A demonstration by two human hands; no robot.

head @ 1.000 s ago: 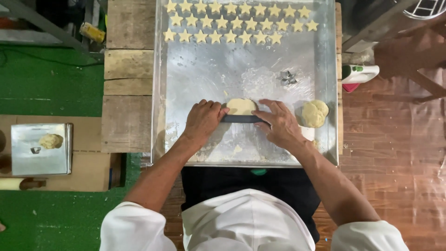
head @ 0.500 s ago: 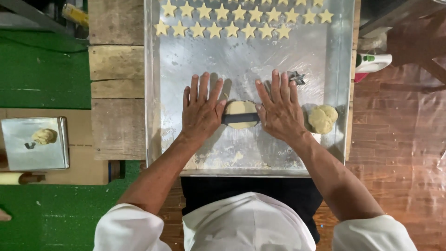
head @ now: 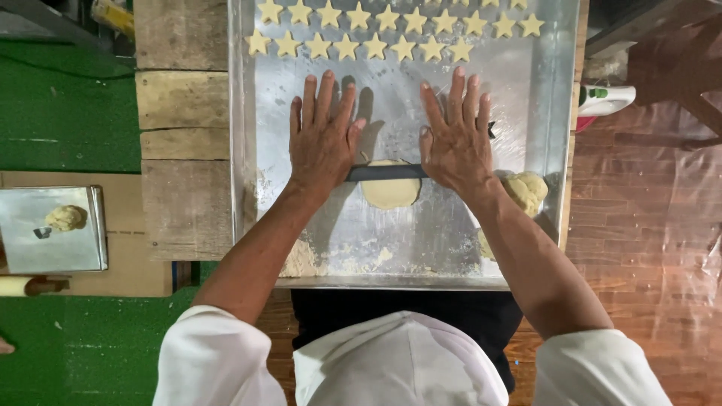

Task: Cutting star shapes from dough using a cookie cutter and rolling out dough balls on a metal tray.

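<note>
With fingers spread flat, the left hand (head: 322,143) and right hand (head: 456,143) should press the dark roller (head: 386,172) evenly across the dough disc (head: 389,192), keeping its thickness uniform.

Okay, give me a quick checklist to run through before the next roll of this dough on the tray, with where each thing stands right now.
1. Both palms on the roller: left hand and right hand lie flat on the dark rolling pin, fingers spread. Ok.
2. Pin over the dough: it crosses the flattened dough piece. Ok.
3. Room ahead: bare metal tray lies between the fingertips and the star cookies, though not much. Ok.
4. Spare dough lump sits clear, beside the right wrist. Ok.
5. Dough thickness is even: cannot tell.
6. Small dark cutter by the right hand is mostly hidden: cannot tell.
</note>
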